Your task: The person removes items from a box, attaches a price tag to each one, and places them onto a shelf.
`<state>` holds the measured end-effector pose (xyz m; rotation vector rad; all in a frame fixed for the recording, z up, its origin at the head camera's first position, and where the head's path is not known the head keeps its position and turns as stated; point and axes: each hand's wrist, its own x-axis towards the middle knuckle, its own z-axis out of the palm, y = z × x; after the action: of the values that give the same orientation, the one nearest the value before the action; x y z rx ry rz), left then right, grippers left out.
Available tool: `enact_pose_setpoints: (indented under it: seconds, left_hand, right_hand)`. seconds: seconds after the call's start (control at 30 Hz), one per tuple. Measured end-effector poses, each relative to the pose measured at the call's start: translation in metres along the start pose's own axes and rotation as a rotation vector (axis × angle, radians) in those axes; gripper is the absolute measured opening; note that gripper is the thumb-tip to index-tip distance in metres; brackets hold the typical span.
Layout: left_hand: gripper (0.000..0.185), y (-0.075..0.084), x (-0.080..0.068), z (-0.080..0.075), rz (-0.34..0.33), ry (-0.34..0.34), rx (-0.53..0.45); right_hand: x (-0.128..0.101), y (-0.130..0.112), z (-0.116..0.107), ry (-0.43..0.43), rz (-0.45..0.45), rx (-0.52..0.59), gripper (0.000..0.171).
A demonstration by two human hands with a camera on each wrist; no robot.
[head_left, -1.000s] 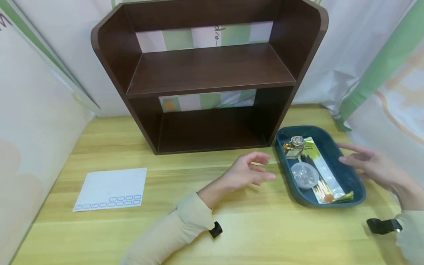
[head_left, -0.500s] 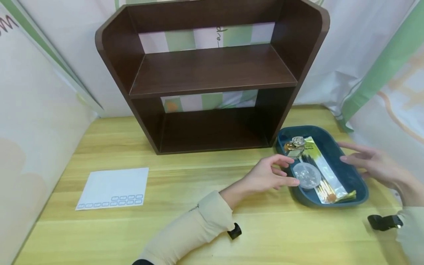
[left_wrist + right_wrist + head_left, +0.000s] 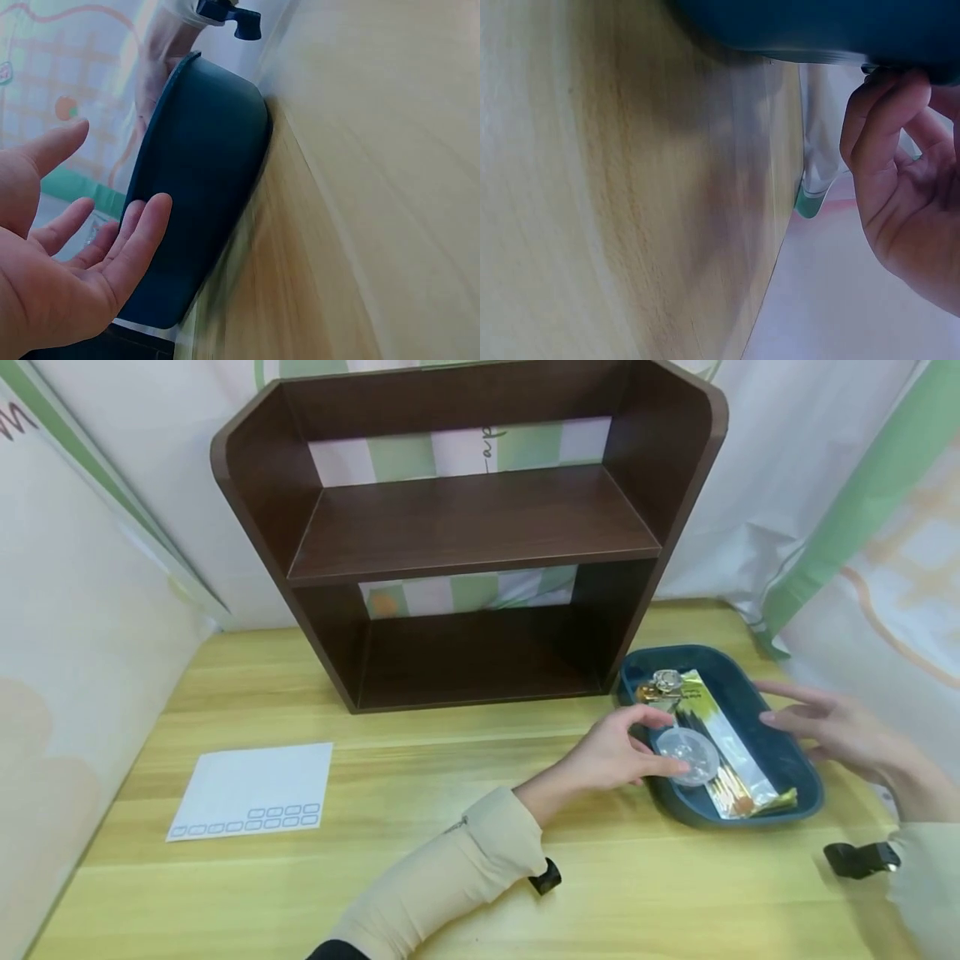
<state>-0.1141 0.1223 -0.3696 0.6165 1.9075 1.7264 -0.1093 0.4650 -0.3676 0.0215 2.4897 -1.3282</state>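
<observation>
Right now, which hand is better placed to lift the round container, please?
Probably the left hand: it is at the round container, while the right hand holds the opposite rim of the tray.

A pale yellow wood-grain counter (image 3: pixel 420 735) fills the lower half of the head view, its planks running crosswise, with a soft glare toward the bottom centre. At upper centre stands a dark brown two-tier shelf unit (image 3: pixel 472 518) with rounded upper corners; green-and-white checked cloth (image 3: pixel 401 457) shows through its open back. White fabric walls (image 3: pixel 97 577) close in left and right, dark lettering (image 3: pixel 13 420) at upper left, a broad green band (image 3: pixel 857 510) slanting down the upper right. The lighting is diffuse.
</observation>
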Motion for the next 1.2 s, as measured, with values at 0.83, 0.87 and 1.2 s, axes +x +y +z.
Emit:
enact_pose_setpoints:
  seconds: [0.83, 0.87, 1.2]
  left_hand:
    - [0.078, 0.002, 0.030, 0.028, -0.074, 0.048, 0.622]
    - [0.079, 0.002, 0.030, 0.029, -0.080, 0.049, 0.648]
    - [0.087, 0.003, 0.035, 0.039, -0.149, 0.067, 0.861]
  right_hand:
    - [-0.002, -0.003, -0.001, -0.008, 0.020, 0.005, 0.062]
    - [-0.002, -0.003, -0.001, -0.008, 0.019, 0.006, 0.062]
    - [-0.002, 0.000, 0.000, -0.005, 0.001, 0.038, 0.061]
